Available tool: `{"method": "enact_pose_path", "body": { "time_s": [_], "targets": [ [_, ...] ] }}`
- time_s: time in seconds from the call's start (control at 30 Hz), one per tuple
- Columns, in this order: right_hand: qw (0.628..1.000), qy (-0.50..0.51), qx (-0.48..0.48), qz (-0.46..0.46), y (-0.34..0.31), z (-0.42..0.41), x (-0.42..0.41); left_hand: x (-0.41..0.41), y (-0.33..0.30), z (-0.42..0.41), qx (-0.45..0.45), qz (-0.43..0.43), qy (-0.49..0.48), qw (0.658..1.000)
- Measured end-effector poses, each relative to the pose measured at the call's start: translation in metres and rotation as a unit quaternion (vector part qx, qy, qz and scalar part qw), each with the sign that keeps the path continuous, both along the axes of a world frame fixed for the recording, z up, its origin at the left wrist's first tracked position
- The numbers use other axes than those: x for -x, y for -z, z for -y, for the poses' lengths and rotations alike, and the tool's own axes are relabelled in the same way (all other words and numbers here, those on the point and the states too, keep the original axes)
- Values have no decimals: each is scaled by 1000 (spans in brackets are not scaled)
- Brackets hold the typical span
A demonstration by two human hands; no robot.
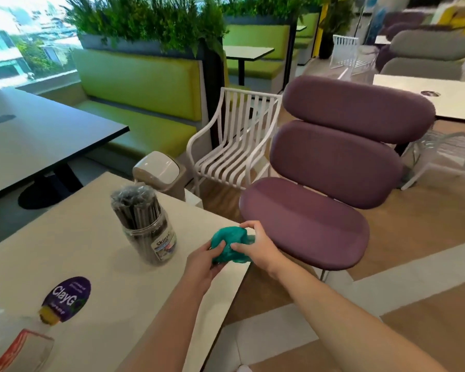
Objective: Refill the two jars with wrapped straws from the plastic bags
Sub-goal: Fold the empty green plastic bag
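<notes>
**One jar full, a crumpled bag in both hands**

On the pale counter [73, 237] stands a clear jar [152, 241] packed with dark wrapped straws [137, 208] that rise well above its mouth, so this one looks filled. At the lower left corner a second clear container [24, 347] shows something red and white inside; it is blurred and cut by the frame edge, so I cannot say whether it is the other jar or how full it is.

Both hands meet over the counter's right edge, near the full jar but apart from it. The left hand [203, 264] and the right hand [254, 247] have their fingers curled into a balled-up teal plastic bag [230, 247], pressing it between them. No straws show in the bag; it seems emptied, and I judge the person is scrunching it for disposal. A swing-lid bin [157, 169] sits just beyond the counter's far corner.

Both forearms reach forward and converge, the right one stretched out from the lower right, the left one rising from below over the counter.
</notes>
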State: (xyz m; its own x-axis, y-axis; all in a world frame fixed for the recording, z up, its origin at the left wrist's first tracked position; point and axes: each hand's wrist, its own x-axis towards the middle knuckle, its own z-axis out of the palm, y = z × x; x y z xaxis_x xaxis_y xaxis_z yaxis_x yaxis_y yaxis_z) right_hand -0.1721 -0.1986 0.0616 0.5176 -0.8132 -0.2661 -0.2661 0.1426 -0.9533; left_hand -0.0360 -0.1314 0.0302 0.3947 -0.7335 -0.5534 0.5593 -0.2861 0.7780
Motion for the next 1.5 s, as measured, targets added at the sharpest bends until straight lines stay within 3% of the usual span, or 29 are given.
{"method": "enact_pose_path", "body": {
  "time_s": [0.3,0.6,0.87,1.1,1.2,1.37,1.5],
  "targets": [
    [997,29,72,-27,-3,120,-80,-67,-16,111,-7,96,-17,995],
    [997,-26,66,-30,25,225,-170,-126,6,196,-60,181,-129,973],
    [991,-124,43,-38,55,320,-248,-181,34,274,-147,243,-202,937],
    [971,-218,51,-81,82,376,-325,-238,61,322,-203,233,-259,915],
    [964,-242,71,-79,93,394,-360,-271,74,333,-227,260,-292,892],
    [953,-278,102,-67,109,407,-405,-319,89,340,-337,331,-340,813],
    [940,-301,147,-62,121,409,-433,-339,97,341,-356,350,-343,796]
  ]
}}
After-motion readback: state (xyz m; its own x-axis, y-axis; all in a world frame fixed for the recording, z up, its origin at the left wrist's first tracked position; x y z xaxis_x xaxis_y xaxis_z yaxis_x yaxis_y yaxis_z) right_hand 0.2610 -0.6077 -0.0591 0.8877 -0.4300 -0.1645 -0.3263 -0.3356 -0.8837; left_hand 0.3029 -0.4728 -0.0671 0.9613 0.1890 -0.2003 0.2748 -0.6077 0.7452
